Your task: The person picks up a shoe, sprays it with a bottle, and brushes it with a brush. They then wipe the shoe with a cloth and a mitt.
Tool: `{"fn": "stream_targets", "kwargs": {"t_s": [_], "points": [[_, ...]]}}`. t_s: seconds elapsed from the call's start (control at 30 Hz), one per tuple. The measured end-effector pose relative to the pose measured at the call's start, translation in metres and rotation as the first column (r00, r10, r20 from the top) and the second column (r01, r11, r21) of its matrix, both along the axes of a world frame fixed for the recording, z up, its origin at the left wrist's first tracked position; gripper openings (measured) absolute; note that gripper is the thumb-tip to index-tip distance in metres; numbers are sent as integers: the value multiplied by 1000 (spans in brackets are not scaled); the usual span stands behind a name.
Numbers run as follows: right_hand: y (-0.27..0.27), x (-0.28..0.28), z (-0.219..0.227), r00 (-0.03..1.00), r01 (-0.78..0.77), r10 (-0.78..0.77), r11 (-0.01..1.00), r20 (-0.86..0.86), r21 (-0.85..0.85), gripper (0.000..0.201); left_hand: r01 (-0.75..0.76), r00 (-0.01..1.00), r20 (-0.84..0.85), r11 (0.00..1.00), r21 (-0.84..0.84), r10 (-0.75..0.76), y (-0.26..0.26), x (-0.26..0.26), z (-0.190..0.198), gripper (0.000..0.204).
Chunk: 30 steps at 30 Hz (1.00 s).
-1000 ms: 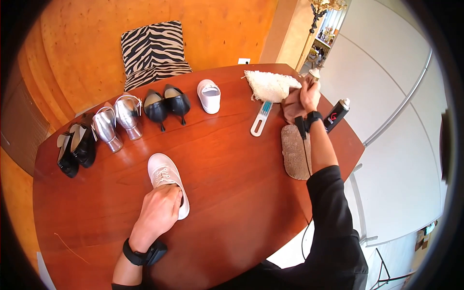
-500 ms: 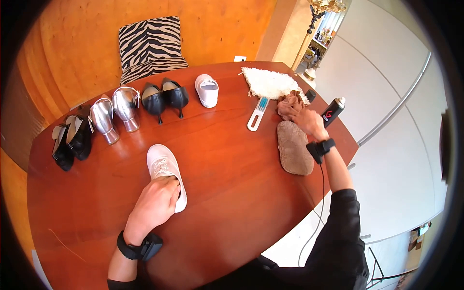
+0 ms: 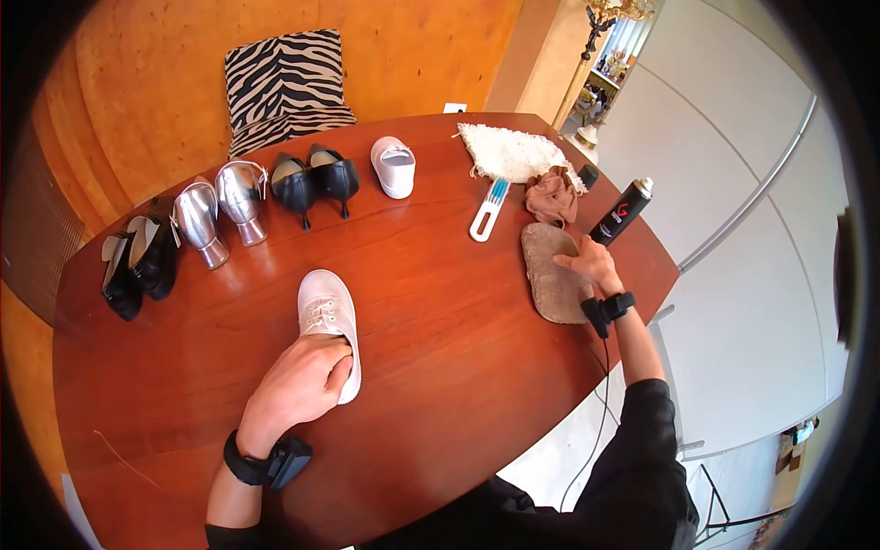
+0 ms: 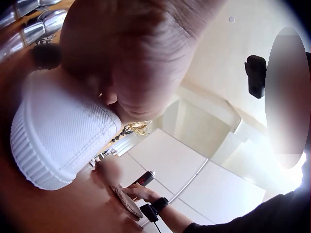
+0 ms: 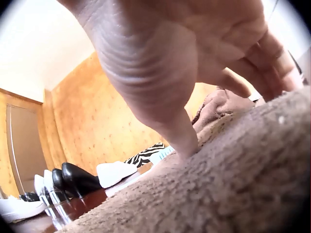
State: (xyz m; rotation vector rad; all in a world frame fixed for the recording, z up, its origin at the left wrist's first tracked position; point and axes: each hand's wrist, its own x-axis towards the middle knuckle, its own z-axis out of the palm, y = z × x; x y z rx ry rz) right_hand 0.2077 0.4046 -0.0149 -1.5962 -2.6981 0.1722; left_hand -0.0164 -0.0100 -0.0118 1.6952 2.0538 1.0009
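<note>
My left hand [image 3: 298, 385] grips a pale lace-up sneaker [image 3: 323, 298] by its heel opening, fingers inside, the toe pointing away. In the left wrist view the ribbed sole edge and heel of the sneaker [image 4: 63, 131] show beside the palm [image 4: 146, 63]; the fingertips are hidden. At the right, my right hand [image 3: 591, 266] rests on the right edge of a fuzzy brown pad [image 3: 550, 275], fingers extended. In the right wrist view the thumb of my right hand [image 5: 160, 87] touches the nap of the pad [image 5: 209, 179], and the other fingers reach to its far side.
Beyond the pad lie a brown cloth [image 3: 552, 197], a white cloth [image 3: 513, 154] and a white-handled brush [image 3: 488, 215]. A black spray can [image 3: 623, 213] stands right. Along the back are a small white shoe [image 3: 394, 170], black heels [image 3: 312, 183], silver heels [image 3: 220, 211] and black shoes [image 3: 139, 261].
My right hand has come back from the cloths to the brown pad. My left hand keeps its grip on the sneaker, which has turned slightly and shifted a little to the right.
</note>
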Motion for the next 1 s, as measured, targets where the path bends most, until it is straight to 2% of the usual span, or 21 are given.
{"fn": "stream_targets", "kwargs": {"t_s": [0.1, 0.17, 0.2, 0.27, 0.3, 0.37, 0.4, 0.47, 0.5, 0.6, 0.7, 0.73, 0.77, 0.83, 0.87, 0.9, 1.0], "points": [[4, 6, -10, 997, -30, 28, 999, -74, -13, 74, -15, 1000, -4, 999, -43, 15, 0, 1, 0, 14], [5, 11, -18, 975, -51, 50, 999, -216, 1, 76, -24, 1000, -11, 998, -63, 23, 0, 2, 1, 16], [5, 12, -20, 975, -52, 51, 999, -215, 0, 76, -34, 999, -21, 996, -79, 33, 0, 3, 2, 18], [3, 12, -21, 921, -114, 107, 993, -375, 4, 72, -45, 998, -43, 997, -67, 43, 1, 6, 3, 19], [2, 11, -19, 921, -120, 112, 993, -374, 2, 72, -56, 996, -68, 997, -56, 52, 1, 7, 4, 21], [-5, 8, -8, 853, -152, 16, 964, -522, -218, 62, -72, 995, -74, 994, -83, 66, -1, 8, 2, 18], [-6, 6, -6, 853, -159, 22, 962, -522, -220, 62, -84, 994, -81, 990, -109, 75, -1, 8, 1, 16], [-13, 1, -1, 700, -276, -14, 917, -714, -288, 49, -118, 991, -77, 986, -117, 109, -2, 11, 3, 15], [-17, -2, 4, 700, -289, -9, 911, -714, -294, 49, -145, 988, -74, 982, -124, 136, -2, 13, 4, 14], [-40, -16, 29, 596, -421, 70, 876, -800, -237, 38, -145, 987, -85, 981, -132, 135, -3, 13, 2, 14], [-53, -33, 41, 410, -565, 209, 822, -888, -68, 37, -133, 990, -71, 973, -186, 122, -7, 10, 6, 13], [-62, -39, 48, 429, -527, 303, 849, -851, 38, 34, -95, 995, -56, 968, -232, 84, -7, 6, 3, 13], [-72, -45, 55, 421, -535, 303, 844, -855, 36, 34, -106, 994, -62, 966, -237, 94, -9, 4, 4, 13], [-91, -58, 64, 512, -495, 496, 837, -701, 231, 33, -20, 999, -37, 973, -231, 12, -10, 1, 5, 12], [-97, -65, 61, 466, -485, 674, 737, -574, 471, 32, -26, 999, -41, 972, -235, 17, -11, 0, 4, 12], [-108, -72, 64, 404, -533, 814, 580, -417, 616, 33, 10, 999, -34, 967, -253, -19, -11, -2, 2, 13], [-156, -87, 55, 399, -605, 847, 532, -352, 593, 30, 34, 998, -35, 960, -276, -46, -12, -3, 0, 14]]}}
